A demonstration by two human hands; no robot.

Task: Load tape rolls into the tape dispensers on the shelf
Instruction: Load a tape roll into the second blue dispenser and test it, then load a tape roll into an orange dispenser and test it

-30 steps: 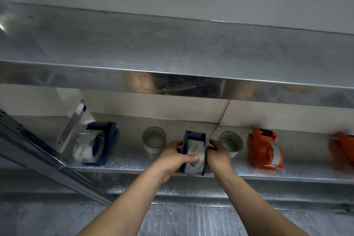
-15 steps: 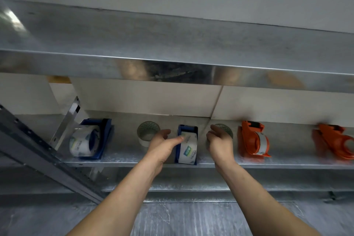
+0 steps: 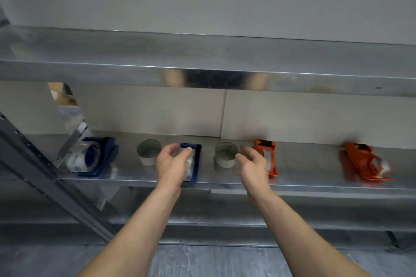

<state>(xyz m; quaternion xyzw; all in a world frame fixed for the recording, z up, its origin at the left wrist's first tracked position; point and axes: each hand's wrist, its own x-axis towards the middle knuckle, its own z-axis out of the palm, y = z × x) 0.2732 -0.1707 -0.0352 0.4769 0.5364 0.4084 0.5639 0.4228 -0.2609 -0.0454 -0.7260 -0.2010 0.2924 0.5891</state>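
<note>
On the metal shelf (image 3: 315,183) a blue tape dispenser (image 3: 196,162) with a white roll in it stands at the middle. My left hand (image 3: 171,165) hovers in front of it with fingers loosely curled, hiding most of the roll; I cannot tell whether it touches. My right hand (image 3: 253,164) is relaxed and holds nothing, its thumb tip close to a loose tape roll (image 3: 225,157). Another loose roll (image 3: 148,154) stands left of my left hand.
A second blue dispenser (image 3: 94,156) with a roll lies at the left. Two orange dispensers (image 3: 269,157) (image 3: 364,164) holding rolls sit to the right. An upper shelf (image 3: 202,69) overhangs, and a slanted metal brace (image 3: 45,177) crosses the left.
Both hands came off the middle blue dispenser and its roll and drew slightly apart. The view shifted, bringing the far-right orange dispenser fully into view.
</note>
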